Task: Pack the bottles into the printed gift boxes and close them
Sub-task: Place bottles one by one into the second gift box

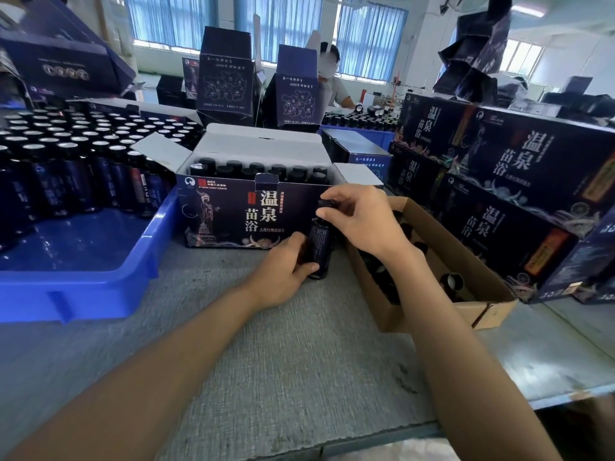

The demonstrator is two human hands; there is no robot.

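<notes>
Far left of the left hand: a blue plastic tray [83, 287], its back half packed with upright dark glass bottles with shiny caps [66, 151]. Just beyond the left hand's knuckles stands a dark blue printed cardboard gift box [226, 211], top flaps open, black-capped bottles in rows inside [259, 171]. The left hand [283, 271] rests its heel on the grey textured tabletop [299, 361], with thumb and fingers curled round the lower body of one small dark labelled bottle [318, 247]. That bottle stands upright on the table between the two hands, right against the gift box's front face. The right hand [362, 221] is above it, thumb and forefinger pinching the black cap [324, 203] at the bottle's neck. Under and to the right of the right wrist sits an open brown corrugated carton [466, 257] holding dark loose items, too blurred to name. Further right: a stack of closed gift boxes of the same print [515, 181].
</notes>
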